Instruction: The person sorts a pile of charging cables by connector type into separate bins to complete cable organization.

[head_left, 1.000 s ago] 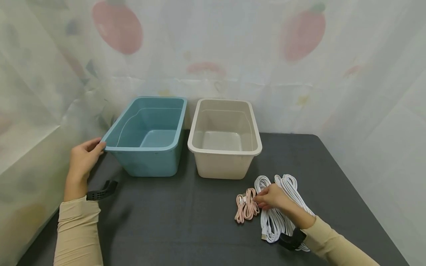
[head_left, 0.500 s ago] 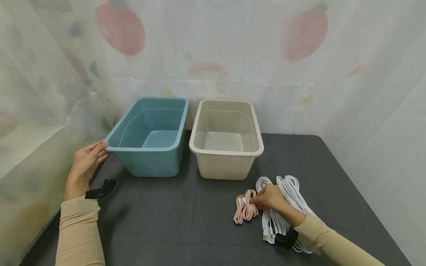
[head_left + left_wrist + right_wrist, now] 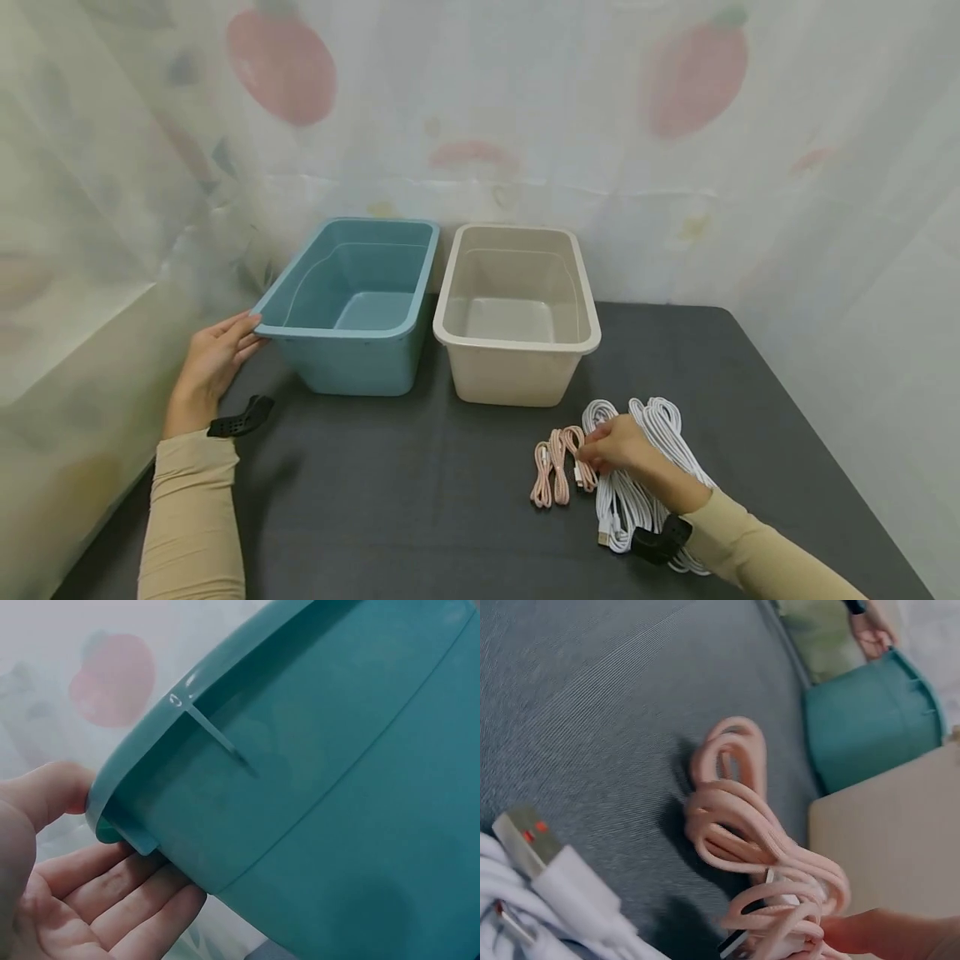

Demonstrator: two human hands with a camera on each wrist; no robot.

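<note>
My left hand point(image 3: 217, 360) touches the near left corner of the blue tub point(image 3: 352, 308) with straight fingers; in the left wrist view the fingers point(image 3: 112, 889) lie under the tub's rim point(image 3: 195, 697) and the thumb beside it. My right hand point(image 3: 611, 443) pinches the coiled pink cable point(image 3: 558, 465), which lies on the dark table. In the right wrist view the fingertips point(image 3: 862, 934) hold the pink cable point(image 3: 750, 825) at its plug end. A bundle of white cables point(image 3: 645, 467) lies under and beside my right hand, with a white USB plug point(image 3: 532, 840) showing.
A beige tub point(image 3: 517, 312) stands right of the blue one, both empty. The dark grey table point(image 3: 420, 500) ends at a rounded far right corner. A patterned translucent curtain point(image 3: 480, 125) hangs behind and on both sides.
The right hand has tugged the pink cable slightly right, toward the white bundle. The left hand stays at the blue tub's corner; the head view has shifted a little.
</note>
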